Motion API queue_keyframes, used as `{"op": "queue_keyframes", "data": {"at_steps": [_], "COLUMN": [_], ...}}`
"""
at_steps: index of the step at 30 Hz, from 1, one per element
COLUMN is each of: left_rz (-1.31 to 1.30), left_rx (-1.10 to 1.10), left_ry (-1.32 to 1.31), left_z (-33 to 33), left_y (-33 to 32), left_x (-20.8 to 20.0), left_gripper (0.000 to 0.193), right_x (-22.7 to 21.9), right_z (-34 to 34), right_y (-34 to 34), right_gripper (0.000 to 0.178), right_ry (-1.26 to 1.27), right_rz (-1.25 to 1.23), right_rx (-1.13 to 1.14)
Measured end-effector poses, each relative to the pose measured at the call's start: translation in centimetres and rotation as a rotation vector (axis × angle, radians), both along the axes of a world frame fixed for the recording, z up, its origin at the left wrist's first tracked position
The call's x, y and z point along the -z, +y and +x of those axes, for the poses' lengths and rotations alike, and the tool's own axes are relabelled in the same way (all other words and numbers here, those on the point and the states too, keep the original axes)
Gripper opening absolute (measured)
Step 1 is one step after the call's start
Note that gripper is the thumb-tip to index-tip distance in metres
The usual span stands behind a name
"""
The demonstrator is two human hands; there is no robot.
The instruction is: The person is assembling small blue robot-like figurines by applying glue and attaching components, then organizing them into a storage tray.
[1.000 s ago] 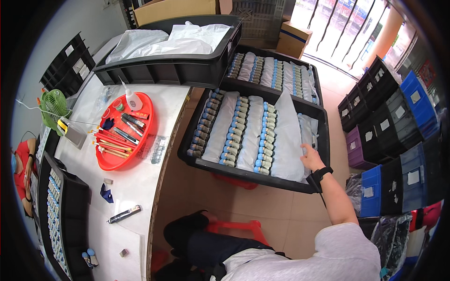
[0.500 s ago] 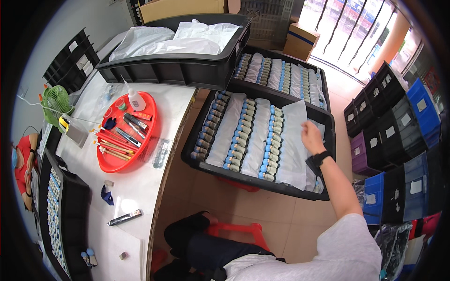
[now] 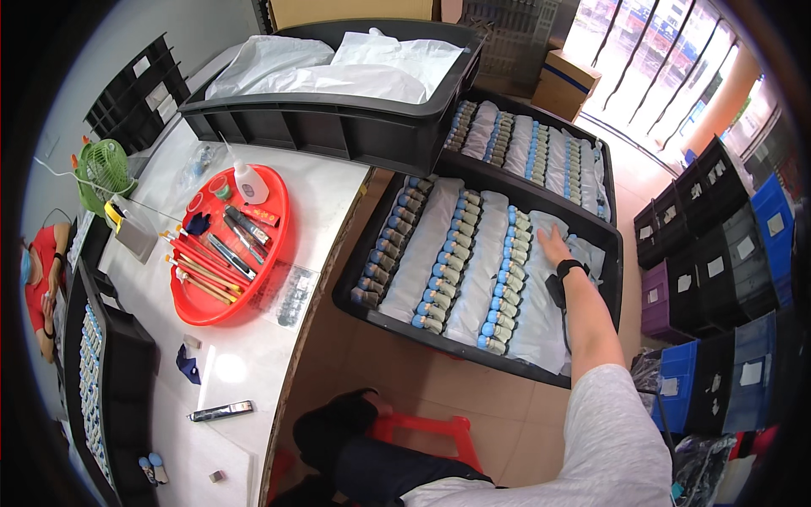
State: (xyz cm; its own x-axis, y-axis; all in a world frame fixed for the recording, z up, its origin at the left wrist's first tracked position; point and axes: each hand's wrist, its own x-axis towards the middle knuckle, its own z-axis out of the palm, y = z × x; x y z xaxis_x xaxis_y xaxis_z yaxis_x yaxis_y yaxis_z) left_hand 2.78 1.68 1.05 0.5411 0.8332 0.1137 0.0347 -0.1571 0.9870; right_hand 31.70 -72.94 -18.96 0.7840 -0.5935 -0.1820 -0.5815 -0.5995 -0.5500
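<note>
My right hand (image 3: 553,244) is over the right side of a black crate (image 3: 615,287), with its fingers stretched out on a white padding sheet (image 3: 541,291). I cannot see anything held in it. A black band (image 3: 568,267) is around that wrist. Columns of small figurines (image 3: 454,258) with blue tops lie in the crate, separated by white sheets. The nearest column to the hand is another row of blue-topped figurines (image 3: 505,291) just to its left. My left hand does not show.
Behind stands a second crate of figurines (image 3: 532,152). On the white table (image 3: 228,448) are a red basin (image 3: 283,228) of brushes and pens, a squeeze bottle (image 3: 250,183) and a large black bin (image 3: 321,127). Stacked crates (image 3: 693,245) line the right. Another person (image 3: 42,287) sits far left.
My right hand has come down onto the white sheet, its fingers straighter than before. The view has shifted, so the crate and table sit differently in the picture.
</note>
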Motion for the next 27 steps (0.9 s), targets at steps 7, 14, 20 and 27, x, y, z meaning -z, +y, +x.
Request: {"op": "queue_keyframes", "data": {"at_steps": [7, 14, 20, 27], "left_rz": [0.019, 0.170, 0.076, 0.040], "left_rx": [-0.004, -0.024, -0.004, 0.037], "left_ry": [0.026, 0.099, 0.008, -0.021], "left_z": [0.3, 0.4, 0.1, 0.0], "left_y": [0.0, -0.4, -0.3, 0.0], "left_x": [-0.2, -0.1, -0.3, 0.0], "left_gripper": [0.020, 0.020, 0.021, 0.022], "right_x": [-1.8, -6.3, -8.3, -6.6], "right_z": [-0.6, -5.2, -8.1, -9.3], "right_y": [-0.9, 1.2, 7.4, 6.4], "right_gripper": [0.074, 0.051, 0.058, 0.064], "right_ry": [-0.112, -0.130, 0.276, 0.144], "right_rz": [0.135, -0.306, 0.381, 0.756], "right_rx": [0.053, -0.115, 0.122, 0.229]}}
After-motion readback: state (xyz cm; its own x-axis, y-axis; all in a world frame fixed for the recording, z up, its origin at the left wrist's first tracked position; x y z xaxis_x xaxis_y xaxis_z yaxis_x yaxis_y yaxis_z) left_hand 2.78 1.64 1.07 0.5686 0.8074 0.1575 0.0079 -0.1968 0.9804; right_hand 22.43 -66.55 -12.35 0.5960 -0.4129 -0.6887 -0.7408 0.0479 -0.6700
